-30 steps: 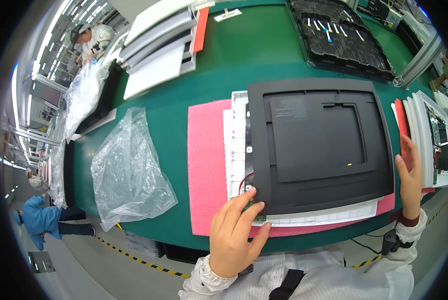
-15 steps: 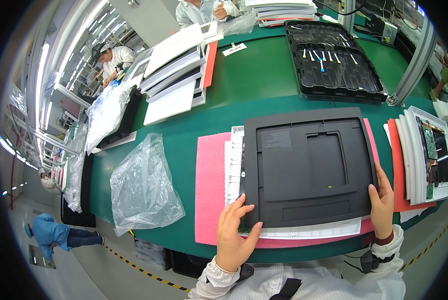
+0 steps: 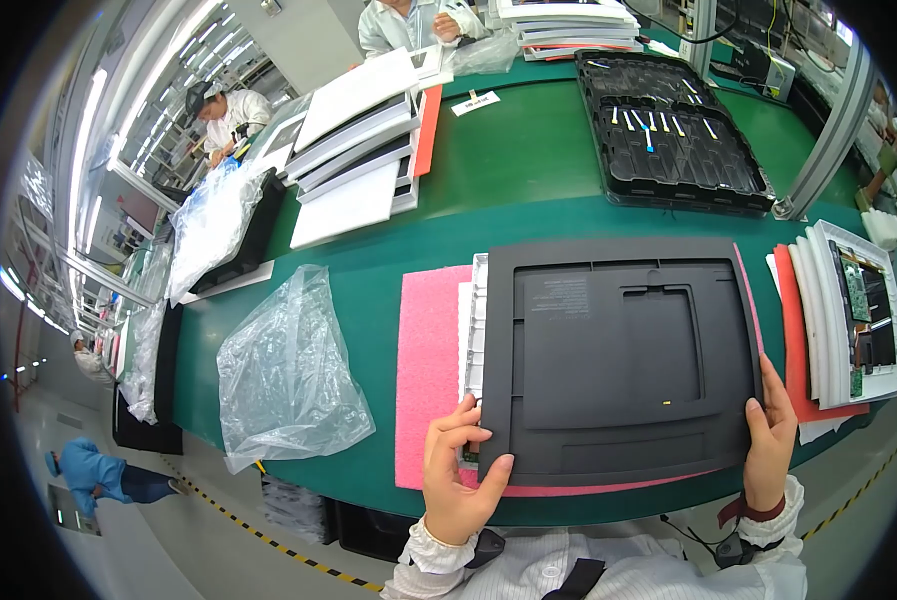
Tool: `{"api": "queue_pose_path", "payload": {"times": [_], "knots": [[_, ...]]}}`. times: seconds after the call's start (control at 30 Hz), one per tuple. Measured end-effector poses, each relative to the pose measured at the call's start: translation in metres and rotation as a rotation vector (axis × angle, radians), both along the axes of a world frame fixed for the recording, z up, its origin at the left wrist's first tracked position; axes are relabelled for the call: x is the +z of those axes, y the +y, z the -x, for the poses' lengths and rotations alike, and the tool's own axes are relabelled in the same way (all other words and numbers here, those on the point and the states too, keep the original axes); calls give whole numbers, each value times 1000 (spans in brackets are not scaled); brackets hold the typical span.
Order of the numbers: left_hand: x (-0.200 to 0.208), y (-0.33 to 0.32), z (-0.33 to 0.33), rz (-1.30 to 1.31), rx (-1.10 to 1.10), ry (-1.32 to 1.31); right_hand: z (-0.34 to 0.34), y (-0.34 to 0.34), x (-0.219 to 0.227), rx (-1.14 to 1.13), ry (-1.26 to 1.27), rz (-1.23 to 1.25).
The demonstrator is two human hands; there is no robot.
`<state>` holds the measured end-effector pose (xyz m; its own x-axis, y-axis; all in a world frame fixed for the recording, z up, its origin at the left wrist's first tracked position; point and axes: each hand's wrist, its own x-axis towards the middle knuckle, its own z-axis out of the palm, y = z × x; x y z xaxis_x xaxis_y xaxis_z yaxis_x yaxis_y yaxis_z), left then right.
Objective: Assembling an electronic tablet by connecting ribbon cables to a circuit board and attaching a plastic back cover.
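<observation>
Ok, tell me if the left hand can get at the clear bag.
Probably yes: nothing covers the bag, and only pink foam and green mat lie between, though the left hand is at the black panel.

A crumpled, clear plastic bag (image 3: pixel 293 375) lies on the green tabletop (image 3: pixel 528 150). Farther back, a black, rectangular plastic tray (image 3: pixel 683 187) holds small white strips (image 3: pixel 711 129).

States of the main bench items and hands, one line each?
Cover: over frame, seating unclear
Frame: mostly covered, left strip showing
Foam: flat, partly covered
Left hand: at cover's lower left edge
Right hand: at cover's right edge
Bag: lying creased
Tray: open, holding white-ended strips
</observation>
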<state>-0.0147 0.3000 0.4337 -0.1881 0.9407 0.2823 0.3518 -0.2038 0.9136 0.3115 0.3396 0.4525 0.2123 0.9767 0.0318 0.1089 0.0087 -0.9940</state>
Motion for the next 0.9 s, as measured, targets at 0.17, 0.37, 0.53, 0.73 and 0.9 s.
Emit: {"api": "queue_pose_path", "payload": {"times": [0.17,0.37,0.53,0.73,0.9], "knots": [[-2,-5,11,-23,-19,21,9,-8,-5,15,-53,-20],[-7,-2,21,-18,9,86,27,-12,-13,15,-54,17],[-9,5,18,-16,84,11,30,-13,-20,-8,-125,-6],[-9,11,19,-31,96,174,32,-12,-19,8,-252,-26],[-7,11,14,-16,67,235,28,-8,-12,48,-691,-169]]}}
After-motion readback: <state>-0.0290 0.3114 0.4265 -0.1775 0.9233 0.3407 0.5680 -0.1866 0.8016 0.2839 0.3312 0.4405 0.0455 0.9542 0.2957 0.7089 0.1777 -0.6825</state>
